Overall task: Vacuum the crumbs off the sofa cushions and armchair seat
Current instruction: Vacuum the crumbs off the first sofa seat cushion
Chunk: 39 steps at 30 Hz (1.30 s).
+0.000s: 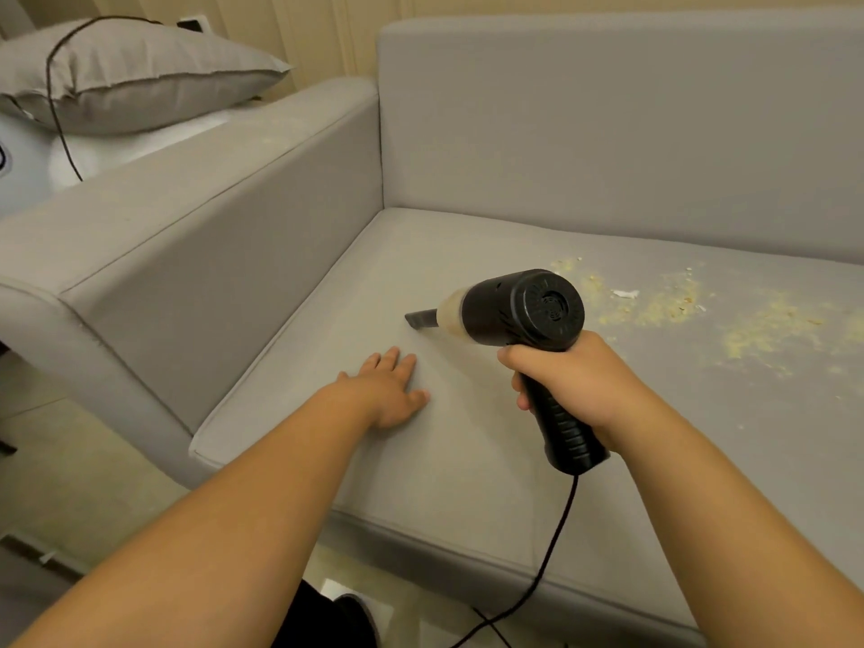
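A black handheld vacuum (523, 315) with a clear dust cup and a flat dark nozzle points left, its nozzle tip low over the grey sofa seat cushion (327, 292). My right hand (575, 381) grips its ribbed handle. My left hand (392, 385) lies flat on the cushion, fingers apart, just left of the vacuum. Yellowish crumbs (678, 306) are scattered over the cushion to the right of the vacuum, with a small white scrap (625, 293) among them.
The sofa's left armrest (201, 180) and backrest (608, 133) enclose the seat corner. The vacuum's black cord (556, 544) hangs off the front edge to the floor. A grey pillow (131, 77) with another cord across it rests beyond the armrest.
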Motion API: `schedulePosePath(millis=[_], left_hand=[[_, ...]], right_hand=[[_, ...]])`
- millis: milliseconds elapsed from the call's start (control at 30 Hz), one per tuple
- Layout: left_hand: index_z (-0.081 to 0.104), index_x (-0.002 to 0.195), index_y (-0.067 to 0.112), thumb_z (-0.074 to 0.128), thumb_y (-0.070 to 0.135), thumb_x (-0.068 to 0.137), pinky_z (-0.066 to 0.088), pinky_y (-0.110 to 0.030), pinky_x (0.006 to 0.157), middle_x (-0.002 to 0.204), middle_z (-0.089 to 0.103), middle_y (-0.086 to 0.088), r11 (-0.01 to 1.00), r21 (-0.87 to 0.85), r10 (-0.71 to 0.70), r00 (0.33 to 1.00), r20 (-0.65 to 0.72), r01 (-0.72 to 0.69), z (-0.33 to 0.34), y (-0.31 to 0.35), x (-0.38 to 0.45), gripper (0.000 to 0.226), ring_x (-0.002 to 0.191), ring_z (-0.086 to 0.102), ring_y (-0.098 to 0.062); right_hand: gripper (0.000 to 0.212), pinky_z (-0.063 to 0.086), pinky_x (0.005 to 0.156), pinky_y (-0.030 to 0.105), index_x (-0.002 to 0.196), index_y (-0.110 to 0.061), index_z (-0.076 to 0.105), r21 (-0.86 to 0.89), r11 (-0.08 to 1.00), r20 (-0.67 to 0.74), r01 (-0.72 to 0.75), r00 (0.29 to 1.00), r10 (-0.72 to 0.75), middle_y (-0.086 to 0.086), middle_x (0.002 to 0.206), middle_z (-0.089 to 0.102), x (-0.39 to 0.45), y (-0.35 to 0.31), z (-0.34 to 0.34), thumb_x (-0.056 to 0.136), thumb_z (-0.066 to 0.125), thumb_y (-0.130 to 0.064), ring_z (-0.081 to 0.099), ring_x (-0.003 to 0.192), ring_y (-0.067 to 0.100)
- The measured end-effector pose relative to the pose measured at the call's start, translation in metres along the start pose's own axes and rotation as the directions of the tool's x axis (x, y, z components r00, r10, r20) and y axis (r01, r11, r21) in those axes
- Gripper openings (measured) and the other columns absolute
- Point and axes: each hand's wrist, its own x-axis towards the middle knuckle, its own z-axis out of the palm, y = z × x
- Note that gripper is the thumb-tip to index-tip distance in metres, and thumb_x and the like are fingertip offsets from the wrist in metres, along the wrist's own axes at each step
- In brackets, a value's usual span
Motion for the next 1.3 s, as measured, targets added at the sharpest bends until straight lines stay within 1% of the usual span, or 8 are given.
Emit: schedulePosePath(millis=[200,333,433,567,833,967,1167,1300], left_hand=[[-0.005,0.166,0.034,0.028,0.068,0.103,0.008,-0.065,0.123,0.173,-0.016,0.007,0.996,0.054,0.075,0.997,-0.018,-0.074,0.000,0.044,0.009,0.079,0.160,-0.008,-0.022],[-0.007,0.165,0.034,0.026,0.067,0.103,0.007,-0.066,0.123,0.172,-0.018,0.007,0.985,0.121,0.129,0.991,-0.033,-0.124,-0.001,0.070,0.019,0.078,0.160,-0.010,-0.021],[-0.009,0.165,0.035,0.025,0.066,0.104,0.004,-0.065,0.124,0.172,-0.020,0.006,0.982,0.122,0.153,0.987,-0.048,-0.147,-0.003,0.085,0.029,0.076,0.160,-0.011,-0.021],[-0.008,0.164,0.037,0.023,0.067,0.104,0.002,-0.064,0.123,0.172,-0.019,0.007,0.977,0.114,0.189,0.979,-0.072,-0.180,-0.002,0.097,0.044,0.074,0.160,-0.011,-0.021],[-0.011,0.164,0.038,0.018,0.072,0.101,-0.003,-0.067,0.122,0.171,-0.021,0.011,0.984,0.072,0.172,0.978,-0.119,-0.165,-0.005,0.105,0.068,0.078,0.158,-0.017,-0.016],[-0.018,0.162,0.037,0.019,0.082,0.094,-0.005,-0.070,0.120,0.169,-0.027,0.013,0.983,0.093,0.165,0.984,-0.070,-0.158,-0.007,0.107,0.073,0.090,0.157,-0.021,-0.016],[-0.023,0.160,0.037,0.021,0.087,0.090,-0.006,-0.070,0.120,0.166,-0.032,0.013,0.982,0.106,0.156,0.988,0.007,-0.155,-0.014,0.108,0.076,0.096,0.155,-0.026,-0.015],[-0.025,0.159,0.037,0.021,0.087,0.089,-0.007,-0.071,0.119,0.166,-0.033,0.013,0.982,0.112,0.154,0.988,0.013,-0.154,-0.012,0.108,0.077,0.097,0.155,-0.027,-0.015]], right_hand=[[0.012,0.060,0.072,0.037,0.096,-0.018,0.074,0.000,1.000,-0.162,0.015,0.987,-0.015,0.005,0.081,0.078,-0.016,0.001,-0.035,0.088,0.078,-0.026,0.076,0.065,0.017],[0.013,0.062,0.079,0.045,0.097,-0.024,0.072,0.103,0.994,-0.441,0.045,0.897,0.005,0.007,0.089,0.078,-0.015,0.008,-0.083,0.089,0.080,-0.029,0.078,0.071,0.019],[0.015,0.062,0.084,0.048,0.100,-0.027,0.068,0.188,0.979,-0.546,0.083,0.837,0.034,0.010,0.095,0.078,-0.003,0.014,-0.121,0.090,0.079,-0.029,0.078,0.079,0.025],[0.024,0.063,0.082,0.046,0.111,-0.025,0.068,0.234,0.970,-0.520,0.065,0.851,0.068,0.010,0.098,0.079,0.021,0.026,-0.147,0.090,0.079,-0.031,0.078,0.082,0.024],[0.026,0.060,0.079,0.039,0.103,-0.023,0.072,0.241,0.968,-0.518,0.074,0.853,0.064,0.005,0.091,0.079,0.072,0.041,-0.135,0.087,0.083,-0.039,0.079,0.085,0.022],[0.024,0.060,0.086,0.045,0.102,-0.026,0.071,0.257,0.962,-0.531,0.091,0.845,0.062,0.002,0.087,0.079,0.088,0.045,-0.133,0.088,0.082,-0.042,0.079,0.086,0.021],[0.023,0.060,0.075,0.036,0.105,-0.027,0.070,0.244,0.966,-0.495,0.086,0.868,0.048,0.002,0.099,0.078,0.091,0.044,-0.134,0.090,0.080,-0.040,0.078,0.077,0.013],[0.020,0.061,0.076,0.039,0.102,-0.028,0.070,0.203,0.976,-0.490,0.083,0.872,0.027,0.006,0.097,0.077,0.088,0.041,-0.133,0.090,0.079,-0.040,0.077,0.076,0.015]])
